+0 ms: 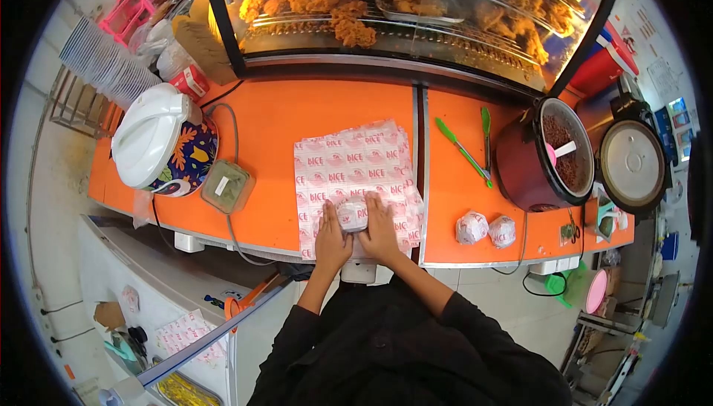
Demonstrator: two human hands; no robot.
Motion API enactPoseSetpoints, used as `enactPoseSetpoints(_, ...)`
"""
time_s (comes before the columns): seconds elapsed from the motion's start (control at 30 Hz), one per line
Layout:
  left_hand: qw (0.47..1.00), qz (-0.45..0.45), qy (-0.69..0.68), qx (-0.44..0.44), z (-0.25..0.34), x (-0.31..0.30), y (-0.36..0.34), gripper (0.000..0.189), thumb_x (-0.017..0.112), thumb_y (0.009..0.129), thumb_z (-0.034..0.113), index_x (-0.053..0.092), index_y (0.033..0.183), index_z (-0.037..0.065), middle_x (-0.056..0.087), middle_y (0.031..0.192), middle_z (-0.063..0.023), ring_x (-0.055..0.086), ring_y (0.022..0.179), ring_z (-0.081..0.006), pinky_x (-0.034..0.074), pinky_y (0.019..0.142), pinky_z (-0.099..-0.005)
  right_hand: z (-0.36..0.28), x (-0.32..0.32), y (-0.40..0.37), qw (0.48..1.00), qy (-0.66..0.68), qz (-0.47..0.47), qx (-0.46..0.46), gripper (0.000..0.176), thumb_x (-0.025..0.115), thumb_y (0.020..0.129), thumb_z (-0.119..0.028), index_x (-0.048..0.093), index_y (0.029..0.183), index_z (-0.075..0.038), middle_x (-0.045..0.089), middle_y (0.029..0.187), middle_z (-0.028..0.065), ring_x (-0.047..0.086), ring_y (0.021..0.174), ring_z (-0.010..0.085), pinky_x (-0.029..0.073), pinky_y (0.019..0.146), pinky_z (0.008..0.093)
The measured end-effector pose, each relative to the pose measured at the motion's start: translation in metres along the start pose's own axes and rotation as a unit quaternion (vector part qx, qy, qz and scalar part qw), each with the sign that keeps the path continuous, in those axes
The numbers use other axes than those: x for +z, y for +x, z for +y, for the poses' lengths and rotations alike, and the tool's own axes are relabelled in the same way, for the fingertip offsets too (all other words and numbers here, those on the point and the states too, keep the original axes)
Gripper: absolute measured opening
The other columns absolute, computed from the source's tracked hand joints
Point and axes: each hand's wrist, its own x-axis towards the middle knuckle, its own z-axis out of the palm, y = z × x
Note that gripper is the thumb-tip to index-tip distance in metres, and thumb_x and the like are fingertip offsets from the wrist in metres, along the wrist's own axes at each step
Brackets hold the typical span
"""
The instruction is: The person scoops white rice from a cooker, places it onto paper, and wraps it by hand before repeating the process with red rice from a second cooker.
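Table (260, 120), one: orange surface, beneath and around the grip.

Display case (334, 63), one: lit, beyond the grip; holds fried pieces (353, 31) on racks, too many overlapping to count.

Dark cooker (516, 161), one: right of the grip, hinged lid (633, 157) swung open; holds dark reddish grains (570, 174) and one scoop (565, 149) with a white handle.

Patterned cooker (194, 155), one: left of the grip, white lid (145, 135) closed, contents hidden.

Printed sheets (353, 157): one overlapping pile, directly under the grip, exact number unclear.

Clear cups (104, 60): nested stacks, far left beyond the grip, number unclear.

Hands, two: left hand (333, 241) and right hand (380, 233), fingers extended, set apart by the width of one wrapped bundle (352, 214). This grip presses the bundle from both sides, above the sheets.

Tongs, two green-tipped pairs: one (466, 155) slanting, one (486, 138) nearly in line with the view, both right of and beyond the grip.

Labelled container (227, 187), one: left of the grip; contents too murky to tell.

Finished-looking paper balls, two: one (471, 228) and one (502, 232), side by side, right of the grip.
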Motion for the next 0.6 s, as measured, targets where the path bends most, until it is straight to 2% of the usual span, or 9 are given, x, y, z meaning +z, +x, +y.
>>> enactPoseSetpoints(0.07,0.999,0.005,-0.043,-0.006,0.008,-0.005,0.012,0.086,0.058,0.071,0.015,0.005,0.135,-0.011,0.020,0.137,-0.0328,0.019,0.129,-0.0436,0.020,0.105,-0.0444,-0.009,0.006,0.012,0.942,0.331,0.043,0.022,0.068,0.057,0.077,-0.016,0.025,0.135,-0.001,0.031,0.136,0.0200,0.029,0.126,0.0321,0.024,0.103,0.0390)
enactPoseSetpoints(0.13,0.980,0.054,-0.185,-0.043,0.040,-0.010,0.011,0.084,0.054,0.078,0.019,0.001,0.136,-0.007,0.019,0.138,-0.0318,0.019,0.130,-0.0410,0.018,0.106,-0.0421,-0.035,-0.002,0.028,0.900,0.410,0.091,0.118,0.065,0.058,0.079,-0.016,0.028,0.134,-0.001,0.035,0.132,0.0177,0.033,0.122,0.0277,0.027,0.100,0.0355)
enactPoseSetpoints(0.17,0.981,0.048,-0.184,-0.040,0.045,-0.009,0.013,0.084,0.054,0.078,0.019,0.001,0.136,-0.007,0.019,0.138,-0.0318,0.019,0.130,-0.0410,0.018,0.106,-0.0421,-0.047,-0.010,0.036,0.842,0.480,0.129,0.208,0.062,0.060,0.080,-0.016,0.030,0.133,-0.002,0.039,0.129,0.0155,0.038,0.118,0.0233,0.031,0.097,0.0319)
enactPoseSetpoints(0.2,0.962,0.090,-0.259,0.013,0.049,-0.008,0.018,0.083,0.053,0.080,0.021,-0.002,0.137,-0.006,0.020,0.139,-0.0296,0.021,0.130,-0.0395,0.018,0.106,-0.0417,-0.054,-0.017,0.039,0.674,0.680,0.114,0.267,0.053,0.061,0.082,-0.014,0.038,0.128,-0.002,0.047,0.119,0.0115,0.044,0.109,0.0170,0.037,0.091,0.0284)
enactPoseSetpoints(0.23,0.932,0.129,-0.333,0.065,0.055,-0.005,0.022,0.083,0.052,0.083,0.023,-0.005,0.137,-0.004,0.021,0.139,-0.0273,0.023,0.129,-0.0380,0.018,0.106,-0.0412,-0.056,-0.021,0.038,0.672,0.680,0.123,0.266,0.053,0.061,0.082,-0.014,0.038,0.128,-0.002,0.047,0.119,0.0115,0.044,0.109,0.0170,0.037,0.091,0.0284)
enactPoseSetpoints(0.3,0.859,0.157,-0.487,0.007,0.079,-0.003,0.027,0.072,0.050,0.087,0.027,0.008,0.137,-0.004,0.029,0.136,-0.0209,0.031,0.125,-0.0306,0.022,0.104,-0.0395,-0.057,-0.034,0.033,0.746,0.626,0.138,0.181,0.044,0.058,0.083,-0.009,0.044,0.125,-0.002,0.053,0.112,0.0104,0.049,0.103,0.0148,0.040,0.088,0.0260)
enactPoseSetpoints(0.37,0.657,0.131,-0.713,-0.205,0.099,-0.009,0.024,0.055,0.051,0.088,0.023,0.027,0.131,-0.002,0.040,0.128,-0.0149,0.039,0.119,-0.0221,0.030,0.100,-0.0351,-0.054,-0.053,0.018,0.762,0.610,0.132,0.171,0.043,0.057,0.082,-0.007,0.046,0.124,-0.002,0.054,0.112,0.0115,0.050,0.102,0.0154,0.039,0.090,0.0270)
enactPoseSetpoints(0.5,0.711,0.026,-0.658,-0.246,0.133,-0.002,0.036,0.037,0.059,0.083,0.012,0.045,0.117,0.003,0.056,0.107,-0.0073,0.057,0.096,-0.0162,0.047,0.082,-0.0294,-0.023,-0.086,-0.002,0.854,0.492,0.116,0.128,0.049,0.055,0.084,-0.016,0.041,0.129,-0.004,0.045,0.126,0.0144,0.043,0.114,0.0230,0.032,0.098,0.0364)
enactPoseSetpoints(0.6,0.644,-0.072,-0.711,-0.274,0.151,0.030,0.056,0.039,0.062,0.081,0.009,0.047,0.116,0.003,0.058,0.103,-0.0072,0.059,0.091,-0.0163,0.049,0.079,-0.0296,0.008,-0.128,-0.018,0.978,0.127,0.090,0.141,0.053,0.055,0.082,-0.021,0.039,0.132,-0.013,0.021,0.143,0.0182,0.016,0.130,0.0393,0.014,0.104,0.0502)
